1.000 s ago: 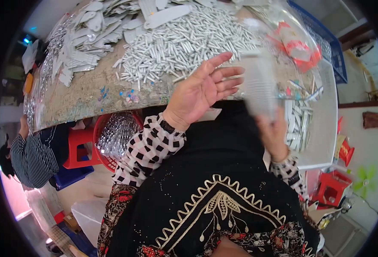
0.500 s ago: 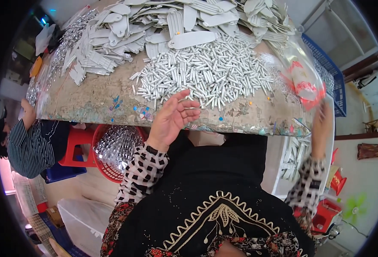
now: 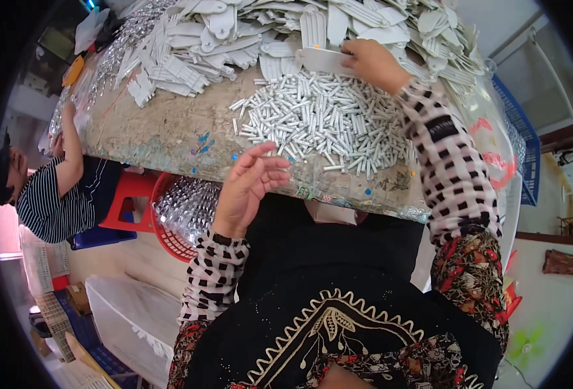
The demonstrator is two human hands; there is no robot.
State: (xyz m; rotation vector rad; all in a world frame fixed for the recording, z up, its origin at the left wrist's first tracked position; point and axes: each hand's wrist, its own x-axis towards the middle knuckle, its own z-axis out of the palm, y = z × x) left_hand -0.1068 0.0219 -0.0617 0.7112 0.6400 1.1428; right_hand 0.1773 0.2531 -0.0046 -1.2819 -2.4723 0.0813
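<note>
My left hand (image 3: 247, 188) hovers at the table's front edge, palm turned inward, its fingers loosely bent and apart with nothing in them. Stretched far across the table, my right hand (image 3: 376, 65) grips the right end of a long, flat white plastic piece (image 3: 322, 61) with rounded ends. This piece lies against a large heap of similar flat white pieces (image 3: 218, 24). Just in front of it spreads a pile of short white-silver rods (image 3: 299, 117), partly hidden behind my right forearm.
The worn table (image 3: 169, 129) carries small blue bits. A clear bag with red print (image 3: 494, 159) and a blue crate (image 3: 520, 142) are at the right. On the left, a red basket (image 3: 175, 240) holds silvery strands, near a seated person in a striped shirt (image 3: 59, 204).
My right hand has swung from the table's right side up and left onto the flat white piece. The left hand stays nearly in place. The view has shifted a little.
</note>
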